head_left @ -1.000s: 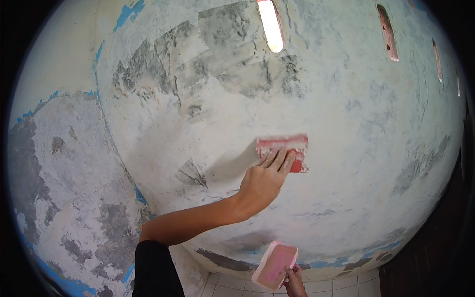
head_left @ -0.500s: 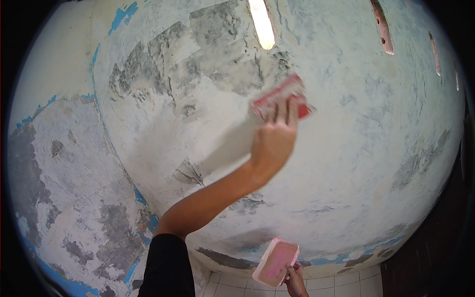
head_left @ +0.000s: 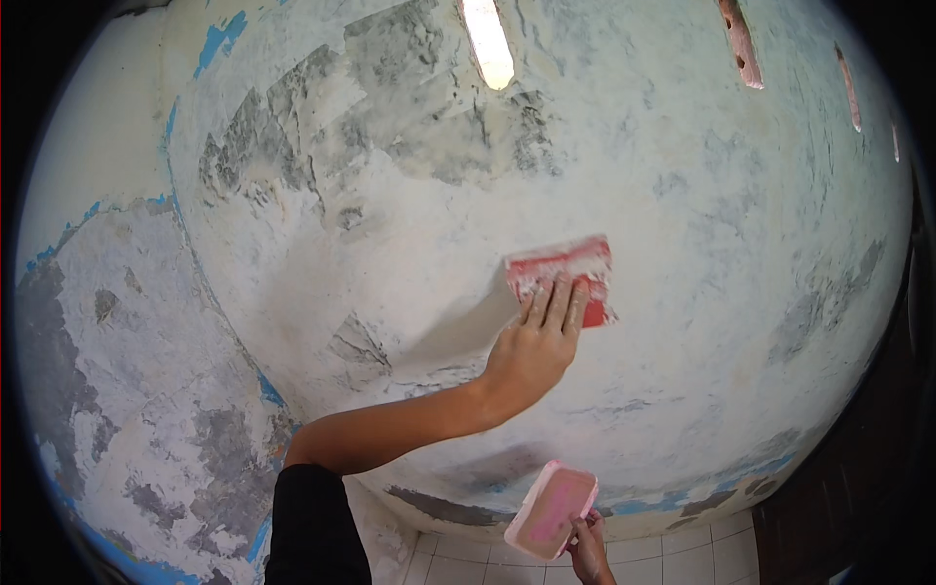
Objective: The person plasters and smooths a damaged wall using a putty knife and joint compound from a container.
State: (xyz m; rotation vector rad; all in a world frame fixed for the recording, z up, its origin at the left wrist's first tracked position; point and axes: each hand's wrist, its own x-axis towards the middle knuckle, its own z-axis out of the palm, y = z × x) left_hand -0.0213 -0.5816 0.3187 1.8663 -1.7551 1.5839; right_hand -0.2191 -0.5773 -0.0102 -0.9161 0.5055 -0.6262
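Note:
My left hand (head_left: 538, 341) is closed on a red putty spreader (head_left: 561, 268), a flat rectangular blade smeared with white filler. The fingers lie over its face, and the spreader is against the pale wall (head_left: 682, 370) or very close to it. My thumb is hidden. Lower down, my right hand (head_left: 587, 546) grips the edge of a pink rectangular tub (head_left: 554, 512) with a white-smeared rim. The tub is tilted, and brighter pink patches show on its broad face.
Dark grey patches (head_left: 263, 127) and flaking blue paint (head_left: 219, 41) mark the wall. A bright slot (head_left: 487, 44) opens at the top, with narrow pinkish slots (head_left: 741, 44) to its right. White tiles (head_left: 643, 565) run along the bottom. A dark brown surface (head_left: 819, 517) stands lower right.
My left hand and the spreader have moved down the wall, and the spreader has turned more level. The tub has shifted slightly right in view. The whole view has shifted slightly.

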